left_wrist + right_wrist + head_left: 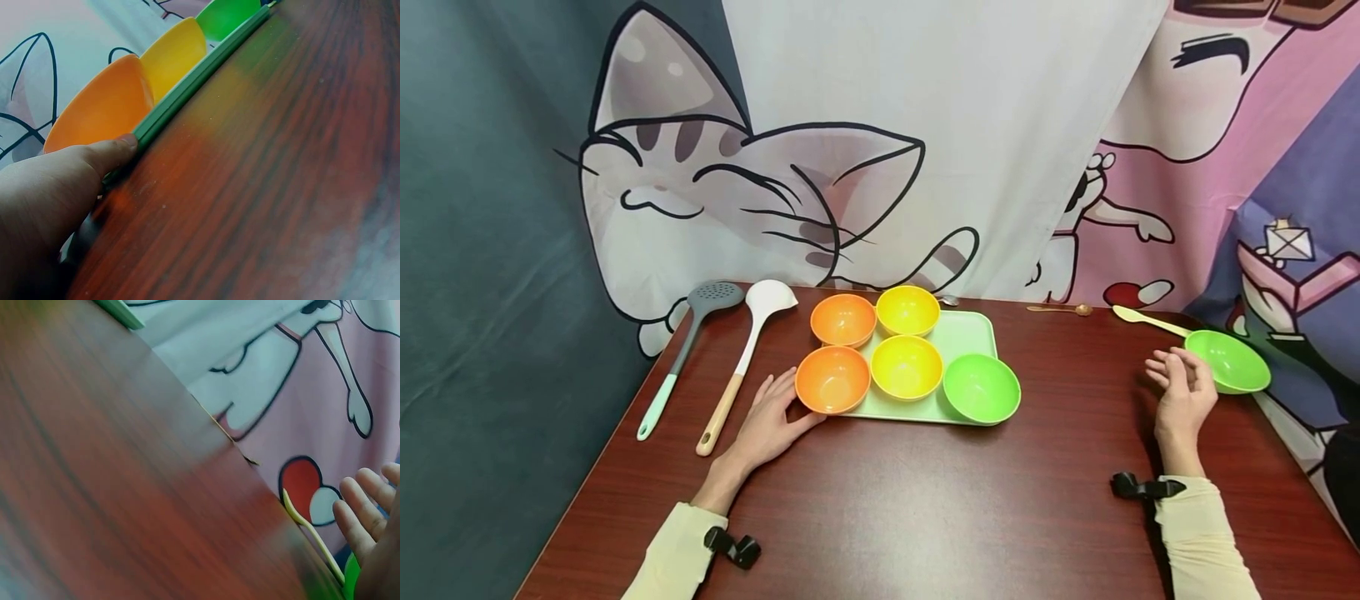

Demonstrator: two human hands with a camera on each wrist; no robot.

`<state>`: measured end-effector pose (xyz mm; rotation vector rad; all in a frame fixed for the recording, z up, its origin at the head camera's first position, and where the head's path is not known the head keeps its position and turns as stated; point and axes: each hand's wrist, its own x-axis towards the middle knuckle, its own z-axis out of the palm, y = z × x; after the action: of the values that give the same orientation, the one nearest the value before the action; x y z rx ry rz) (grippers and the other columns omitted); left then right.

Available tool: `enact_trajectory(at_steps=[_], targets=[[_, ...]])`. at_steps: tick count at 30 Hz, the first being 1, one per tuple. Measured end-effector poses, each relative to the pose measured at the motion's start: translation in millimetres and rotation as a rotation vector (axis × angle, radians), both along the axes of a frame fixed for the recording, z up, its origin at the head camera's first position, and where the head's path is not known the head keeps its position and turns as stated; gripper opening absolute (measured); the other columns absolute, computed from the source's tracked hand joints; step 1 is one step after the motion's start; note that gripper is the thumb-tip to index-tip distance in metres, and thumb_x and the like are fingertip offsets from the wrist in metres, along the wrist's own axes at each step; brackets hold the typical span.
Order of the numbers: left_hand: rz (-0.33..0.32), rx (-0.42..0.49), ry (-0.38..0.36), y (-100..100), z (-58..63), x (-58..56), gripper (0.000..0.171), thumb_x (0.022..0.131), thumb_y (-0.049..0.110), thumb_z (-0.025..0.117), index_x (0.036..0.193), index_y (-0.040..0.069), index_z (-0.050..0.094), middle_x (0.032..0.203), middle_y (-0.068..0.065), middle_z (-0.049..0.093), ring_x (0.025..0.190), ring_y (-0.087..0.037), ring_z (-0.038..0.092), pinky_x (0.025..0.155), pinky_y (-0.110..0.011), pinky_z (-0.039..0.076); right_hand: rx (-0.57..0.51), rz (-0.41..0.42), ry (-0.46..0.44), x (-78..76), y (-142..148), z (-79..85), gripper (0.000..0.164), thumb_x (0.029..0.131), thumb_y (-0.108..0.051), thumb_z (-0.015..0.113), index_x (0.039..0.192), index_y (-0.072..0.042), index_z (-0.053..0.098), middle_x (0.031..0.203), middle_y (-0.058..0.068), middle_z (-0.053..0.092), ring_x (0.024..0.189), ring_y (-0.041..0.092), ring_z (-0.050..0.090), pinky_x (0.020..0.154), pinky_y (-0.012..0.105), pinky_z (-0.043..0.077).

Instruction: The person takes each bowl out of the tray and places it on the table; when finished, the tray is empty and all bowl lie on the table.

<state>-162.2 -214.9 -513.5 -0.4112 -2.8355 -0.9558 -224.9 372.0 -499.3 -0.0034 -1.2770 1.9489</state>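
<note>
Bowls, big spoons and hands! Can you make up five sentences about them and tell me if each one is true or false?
1. Two bowls are orange: the front orange bowl and the back orange bowl. True.
2. The right hand is next to the yellow bowls. False: the right hand is by the green bowl off to the right.
3. The left hand is by the front orange bowl. True.
4. The ladle is all black. False: the ladle has a white head.
5. The tray is purple. False: the tray is pale green.
</note>
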Motion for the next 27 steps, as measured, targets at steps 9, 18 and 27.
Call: enact_trajectory(at_steps=[9,18,27], targets=[[0.002,-0.004,-0.003,0,0.5,0.7,0.073,0.086,0.05,0.073,0.147,0.014,0.051,0.151,-0.006,0.051,0.149,-0.03,0.032,0.123,-0.059,0.012,0.041,0.131,-0.033,-6.1,-30,-1.7,0.023,0.095,0.004,0.061,0.113,0.018,0.058,0.089,0.016,0.074,0.073,0.021,0.073,0.065,0.023,0.06],[-0.001,-0.001,0.005,0,-0.2,0.5,0.072,0.087,0.048,0.074,0.146,0.014,0.052,0.151,-0.006,0.051,0.149,-0.03,0.033,0.123,-0.058,0.012,0.111,0.21,-0.093,-10.4,-56,-3.0,0.028,0.097,0.0,0.059,0.116,0.019,0.056,0.094,0.014,0.075,0.079,0.019,0.073,0.07,0.023,0.06],[-0.001,-0.001,-0.005,0,-0.2,0.6,0.073,0.087,0.051,0.073,0.147,0.016,0.051,0.152,-0.004,0.05,0.149,-0.027,0.032,0.124,-0.057,0.011,0.17,0.258,-0.118,-10.5,-72,-3.7,0.029,0.098,-0.001,0.057,0.12,0.019,0.054,0.099,0.012,0.074,0.083,0.017,0.073,0.073,0.023,0.06]])
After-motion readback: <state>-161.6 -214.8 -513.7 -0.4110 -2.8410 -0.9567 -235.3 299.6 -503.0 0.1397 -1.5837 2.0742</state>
